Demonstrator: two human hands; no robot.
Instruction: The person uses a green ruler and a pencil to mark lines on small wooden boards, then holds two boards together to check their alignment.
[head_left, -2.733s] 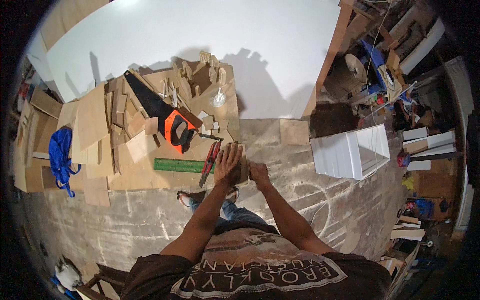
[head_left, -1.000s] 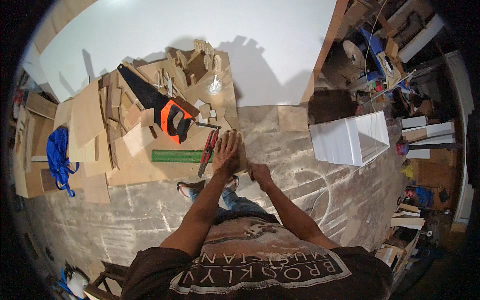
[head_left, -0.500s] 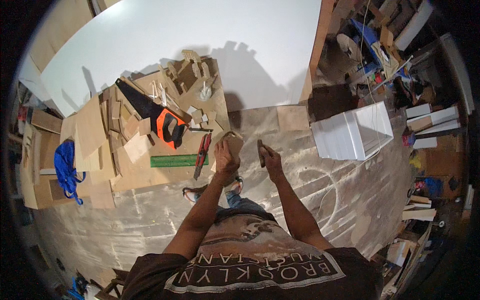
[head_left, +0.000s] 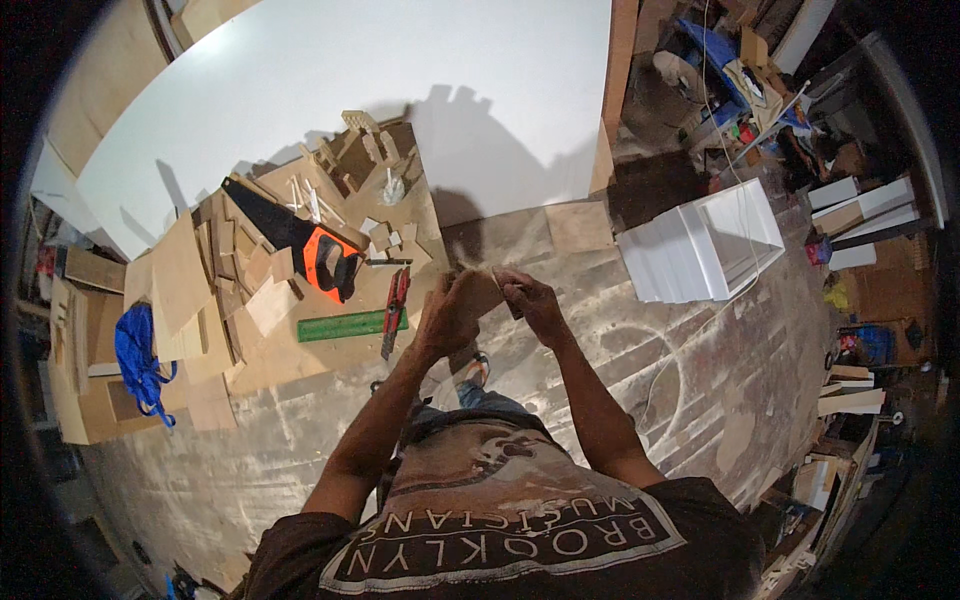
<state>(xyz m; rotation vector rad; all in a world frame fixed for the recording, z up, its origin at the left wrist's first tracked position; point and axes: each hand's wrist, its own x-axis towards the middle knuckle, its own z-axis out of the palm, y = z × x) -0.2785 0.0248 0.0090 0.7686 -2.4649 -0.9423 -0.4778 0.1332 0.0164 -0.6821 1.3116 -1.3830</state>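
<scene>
Both clamped — left hand (head_left: 447,316) on wood piece (head_left: 480,291), right hand (head_left: 536,309) on dark block (head_left: 513,309) — mostly hidden.

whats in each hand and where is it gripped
The left hand grips a flat wooden piece by its left side; the right hand holds a small dark block at the piece's right edge, exact grip unclear.

The black-bladed, orange-handled handsaw (head_left: 287,230) lies on the light-brown wooden surface (head_left: 265,352). In front of the saw is the flat green strip (head_left: 340,327), the slim red knife (head_left: 396,305) across its right part. Left of the saw sits the blue cloth bag (head_left: 142,352); behind it, the broad white panel (head_left: 340,70). Right of the saw, the left hand (head_left: 443,315) holds the flat brown wooden piece (head_left: 478,293); farther right stands the white open box (head_left: 658,258).
</scene>
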